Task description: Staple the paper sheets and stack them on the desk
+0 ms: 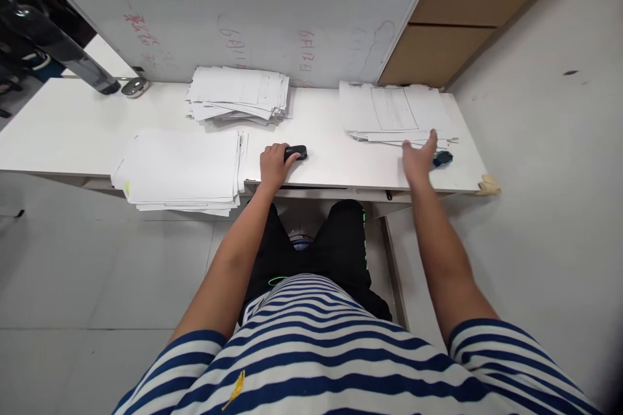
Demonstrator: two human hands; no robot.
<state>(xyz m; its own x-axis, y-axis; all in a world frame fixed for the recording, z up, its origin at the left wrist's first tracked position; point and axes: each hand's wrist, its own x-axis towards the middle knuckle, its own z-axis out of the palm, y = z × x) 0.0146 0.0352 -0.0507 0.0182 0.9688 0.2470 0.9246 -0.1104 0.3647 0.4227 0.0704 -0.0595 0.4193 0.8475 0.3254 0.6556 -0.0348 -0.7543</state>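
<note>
My left hand (274, 166) is closed around one end of a small black stapler (298, 152), which rests on the white desk (321, 172) near its front edge. At the right, my right hand (417, 159) reaches to the front edge of a stack of printed papers (384, 110), its fingers and thumb spread apart. Whether the fingertips touch the sheets is hard to see. Just right of that hand lies a small dark teal object (442, 159) whose kind I cannot make out.
Two more paper stacks, a rear one (238, 94) and a front one (180, 168) overhanging the desk edge, lie to the left. A computer mouse (135, 87) sits farther left. Behind stands a whiteboard (263, 6) with red writing; a grey wall (549, 110) closes the right side.
</note>
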